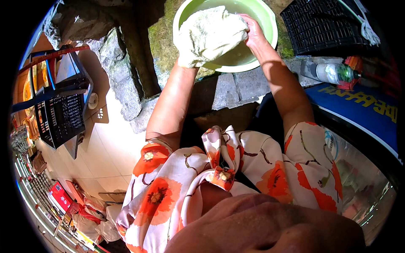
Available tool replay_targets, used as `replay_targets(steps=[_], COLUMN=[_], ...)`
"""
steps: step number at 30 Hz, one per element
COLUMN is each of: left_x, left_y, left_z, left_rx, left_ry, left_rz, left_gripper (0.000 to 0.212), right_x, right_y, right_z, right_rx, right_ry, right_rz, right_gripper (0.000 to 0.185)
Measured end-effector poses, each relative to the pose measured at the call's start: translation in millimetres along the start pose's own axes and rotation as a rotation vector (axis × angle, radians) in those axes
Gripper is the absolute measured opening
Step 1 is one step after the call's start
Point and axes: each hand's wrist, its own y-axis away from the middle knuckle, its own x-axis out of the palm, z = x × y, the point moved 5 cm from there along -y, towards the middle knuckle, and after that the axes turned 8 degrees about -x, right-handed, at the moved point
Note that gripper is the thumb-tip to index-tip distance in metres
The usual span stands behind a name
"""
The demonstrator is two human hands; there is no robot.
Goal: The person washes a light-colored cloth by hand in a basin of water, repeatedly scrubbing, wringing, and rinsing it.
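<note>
A crumpled off-white cloth [212,34], apparently wet, is held over a pale green plastic basin [272,23] with cloudy water [242,58] in it. My right hand [251,30] grips the cloth's right edge, thumb and fingers pressed to it. On the other side, the cloth covers my left hand entirely, and only the wrist and left forearm [177,91] come out below it. How the fingers lie underneath is hidden. The cloth overlaps the basin's left rim.
The basin stands on a mossy stone surface [163,34] edged by grey stone blocks [234,90]. A black plastic crate [322,27] and a clear bottle [332,73] are at right, above a blue-topped glass case [354,107]. Shopping baskets [61,114] stand left on the tiled floor [104,151].
</note>
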Motion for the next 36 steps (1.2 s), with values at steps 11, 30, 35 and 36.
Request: replay_targets(steps=[11, 30, 35, 36], left_x=[-25, -57, -74, -46], left_y=[-1, -25, -26, -20], left_z=[18, 18, 11, 14], left_rx=[-0.222, -0.077, -0.146, -0.164], left_ry=[-0.121, 0.083, 0.346, 0.266], left_rz=[-0.36, -0.421, -0.351, -0.505], left_gripper=[0.033, 0.035, 0.053, 0.062], right_x=[43, 11, 13, 11], right_y=[0, -5, -8, -5], right_z=[5, -10, 5, 9], right_rx=[-0.191, -0.321, -0.387, -0.433], right_ry=[0.198, 0.471, 0.303, 0.356], right_rz=[0.597, 0.032, 0.065, 0.098], right_gripper=[0.041, 0.026, 0.024, 0.025])
